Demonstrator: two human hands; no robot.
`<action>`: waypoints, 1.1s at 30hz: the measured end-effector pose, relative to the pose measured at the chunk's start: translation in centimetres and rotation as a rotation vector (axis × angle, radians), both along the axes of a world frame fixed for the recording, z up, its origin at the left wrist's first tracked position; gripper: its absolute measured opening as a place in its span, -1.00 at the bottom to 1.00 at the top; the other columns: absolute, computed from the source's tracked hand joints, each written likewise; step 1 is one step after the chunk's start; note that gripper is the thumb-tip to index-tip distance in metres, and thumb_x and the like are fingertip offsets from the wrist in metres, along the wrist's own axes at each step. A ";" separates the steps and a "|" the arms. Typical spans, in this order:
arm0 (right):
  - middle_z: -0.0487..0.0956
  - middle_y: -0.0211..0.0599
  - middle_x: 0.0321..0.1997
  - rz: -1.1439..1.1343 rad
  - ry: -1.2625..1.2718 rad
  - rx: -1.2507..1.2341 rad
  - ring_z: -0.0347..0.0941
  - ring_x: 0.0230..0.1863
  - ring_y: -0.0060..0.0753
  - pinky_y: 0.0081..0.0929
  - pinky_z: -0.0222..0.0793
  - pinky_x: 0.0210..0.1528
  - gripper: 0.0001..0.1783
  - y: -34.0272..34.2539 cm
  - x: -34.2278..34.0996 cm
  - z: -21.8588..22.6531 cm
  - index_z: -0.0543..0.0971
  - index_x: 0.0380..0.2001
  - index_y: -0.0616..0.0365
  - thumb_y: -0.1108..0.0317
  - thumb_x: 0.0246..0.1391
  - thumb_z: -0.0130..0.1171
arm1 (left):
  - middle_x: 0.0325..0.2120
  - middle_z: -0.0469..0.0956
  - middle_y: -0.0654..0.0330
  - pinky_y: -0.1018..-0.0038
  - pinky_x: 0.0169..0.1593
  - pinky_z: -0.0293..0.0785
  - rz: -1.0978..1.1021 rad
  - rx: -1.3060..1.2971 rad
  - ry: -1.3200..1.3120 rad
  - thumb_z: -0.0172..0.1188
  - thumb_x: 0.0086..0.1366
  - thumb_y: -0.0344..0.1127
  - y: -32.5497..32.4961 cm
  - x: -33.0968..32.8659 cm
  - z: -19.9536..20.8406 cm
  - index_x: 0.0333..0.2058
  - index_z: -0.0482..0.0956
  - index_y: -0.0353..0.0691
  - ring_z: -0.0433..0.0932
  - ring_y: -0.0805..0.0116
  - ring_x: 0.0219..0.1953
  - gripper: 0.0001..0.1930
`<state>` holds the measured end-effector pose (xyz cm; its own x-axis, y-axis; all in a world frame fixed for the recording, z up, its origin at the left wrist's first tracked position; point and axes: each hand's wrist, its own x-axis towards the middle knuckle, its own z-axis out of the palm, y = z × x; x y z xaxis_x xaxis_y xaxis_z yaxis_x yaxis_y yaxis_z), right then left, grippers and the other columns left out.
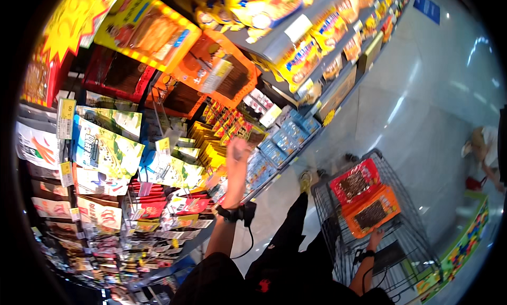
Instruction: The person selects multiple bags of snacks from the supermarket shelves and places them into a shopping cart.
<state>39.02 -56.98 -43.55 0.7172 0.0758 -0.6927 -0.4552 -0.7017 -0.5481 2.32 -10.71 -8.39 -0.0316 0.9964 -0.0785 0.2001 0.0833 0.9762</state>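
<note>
My left hand (pixel 238 153) is raised at the snack shelves, in front of small yellow and red snack packets (pixel 224 124). Its fingers are blurred, and whether they hold anything does not show. My right hand (pixel 375 238) is over the shopping cart (pixel 326 220), with its fingertips at the lower edge of an orange snack bag (pixel 372 215) that has a dark window. Whether the fingers grip the bag is unclear. A red snack bag (pixel 355 182) with a similar window lies beside the orange one in the cart. Each wrist wears a black strap.
Large orange bags (pixel 219 64) hang above my left hand. Pale green and white pouches (pixel 105 146) hang at the left, above rows of smaller packets. Blue packs (pixel 288 138) fill a low shelf. Another person (pixel 483 151) is at the far right, near a green-edged bin (pixel 465 247) of colourful items.
</note>
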 end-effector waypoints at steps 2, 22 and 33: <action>0.44 -0.19 -0.07 0.203 -0.400 0.241 0.38 -0.07 -0.37 -0.39 0.34 -0.02 -0.51 2.7 -0.5 0.9 0.33 0.04 0.32 0.20 0.18 0.11 | 0.22 0.15 -0.03 0.36 0.30 0.04 0.140 0.061 -0.062 0.23 0.24 -0.33 5.1 -0.3 2.6 0.26 0.02 -0.30 0.12 0.20 0.29 -0.29; 0.26 0.08 0.14 1.260 -0.643 1.134 0.19 0.13 0.03 -0.20 0.30 0.05 -0.09 72.0 -23.2 35.9 0.12 0.24 0.20 0.15 -0.07 0.38 | 0.20 -0.04 -0.03 0.36 0.27 0.10 0.149 0.374 -0.006 0.51 -0.06 -0.24 27.3 -7.8 7.9 0.33 -0.28 -0.28 0.01 0.12 0.30 0.19; 0.34 -0.02 -0.01 1.217 -0.175 1.183 0.27 0.03 -0.04 -0.28 0.27 0.06 -0.40 70.0 -22.3 35.3 0.28 0.07 0.20 0.26 -0.01 0.26 | 0.00 0.04 0.08 0.33 0.17 0.19 0.087 0.357 0.000 0.52 -0.08 -0.21 26.4 -9.0 8.0 0.19 0.04 -0.27 0.13 0.17 0.13 -0.04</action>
<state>16.71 13.05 -8.29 -0.0831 0.9732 0.2146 0.1138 0.2232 -0.9681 -6.70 15.71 -0.36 -0.1178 0.9547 0.2734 0.2077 -0.2455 0.9469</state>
